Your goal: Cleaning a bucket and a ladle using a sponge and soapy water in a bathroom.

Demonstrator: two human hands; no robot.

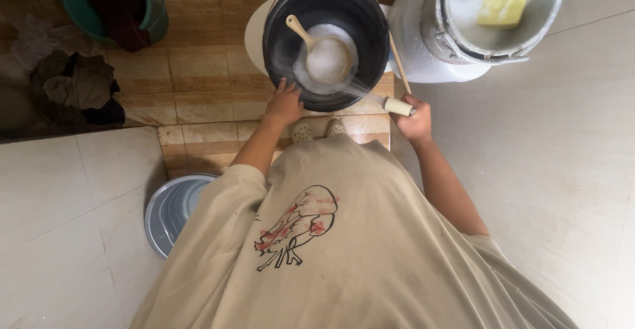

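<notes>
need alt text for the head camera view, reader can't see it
Seen from above, a person in a beige printed shirt grips the rim of a black bucket with the left hand while the right hand aims a spray nozzle into it. A pale ladle sits in the bucket's water. A grey basin lies on the tiled floor.

tan tiled floor (pixel 198 71), pale walls (pixel 549 150)
</notes>
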